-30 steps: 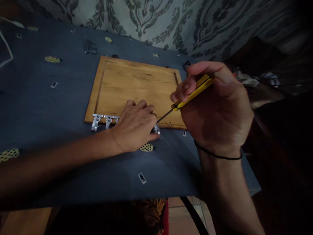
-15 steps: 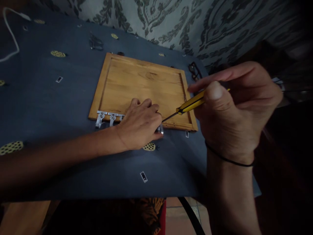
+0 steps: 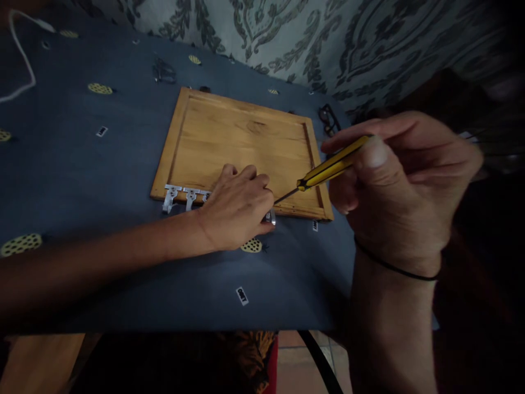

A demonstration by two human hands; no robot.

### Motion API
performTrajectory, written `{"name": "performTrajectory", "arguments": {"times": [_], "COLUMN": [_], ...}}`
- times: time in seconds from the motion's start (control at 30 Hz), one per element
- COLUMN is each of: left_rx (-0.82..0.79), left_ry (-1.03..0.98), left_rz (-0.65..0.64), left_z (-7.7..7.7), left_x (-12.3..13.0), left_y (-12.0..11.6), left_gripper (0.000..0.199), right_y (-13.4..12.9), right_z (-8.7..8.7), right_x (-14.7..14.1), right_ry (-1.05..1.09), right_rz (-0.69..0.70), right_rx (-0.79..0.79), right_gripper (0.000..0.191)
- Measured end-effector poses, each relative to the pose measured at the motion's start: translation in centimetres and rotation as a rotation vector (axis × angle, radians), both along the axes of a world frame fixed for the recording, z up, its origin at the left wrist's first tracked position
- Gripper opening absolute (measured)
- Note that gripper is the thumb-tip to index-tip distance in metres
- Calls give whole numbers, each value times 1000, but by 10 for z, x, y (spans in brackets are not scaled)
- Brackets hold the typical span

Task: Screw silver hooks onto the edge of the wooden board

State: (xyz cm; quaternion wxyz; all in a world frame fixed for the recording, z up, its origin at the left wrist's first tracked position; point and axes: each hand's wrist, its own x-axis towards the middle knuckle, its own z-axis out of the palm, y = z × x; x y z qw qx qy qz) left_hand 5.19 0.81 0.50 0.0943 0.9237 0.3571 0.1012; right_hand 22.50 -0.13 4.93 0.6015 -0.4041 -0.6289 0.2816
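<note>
A framed wooden panel (image 3: 241,131) lies flat on the table. Along its near edge runs a silver metal hook rack (image 3: 191,196), its middle hidden under my left hand (image 3: 240,210). That hand is closed over the rack and the panel's edge, with one hook showing by the thumb. Between thumb and fingers, my right hand (image 3: 406,186) grips a yellow-handled screwdriver (image 3: 332,167). The thin shaft slants down left to the rack beside my left fingers; where the tip meets it is hidden. Small dark holes show in the panel edge to the right.
The table has a blue patterned cloth (image 3: 123,295). Eyeglasses (image 3: 328,120) lie beyond the panel's right corner. A small, blurred metallic object (image 3: 163,71) sits at the back left, and a white cable (image 3: 25,60) at the far left. A patterned curtain (image 3: 279,33) hangs behind.
My right hand has shifted slightly right, its thumb and fingers resettled further back on the screwdriver handle. My left hand keeps its hold on the rack.
</note>
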Motion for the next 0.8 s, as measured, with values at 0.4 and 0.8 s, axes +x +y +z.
{"name": "performTrajectory", "arguments": {"times": [0.4, 0.8], "left_rx": [31, 42], "left_ry": [-20, -23], "left_rz": [-2, -1], "left_z": [-2, -2], "left_x": [0, 0], "left_y": [0, 0], "left_gripper": [32, 32], "right_y": [2, 5], "right_z": [0, -3], "right_x": [3, 2], "right_ry": [-40, 25], "right_rz": [87, 108], "right_rx": [-56, 1], "right_gripper": [19, 29]}}
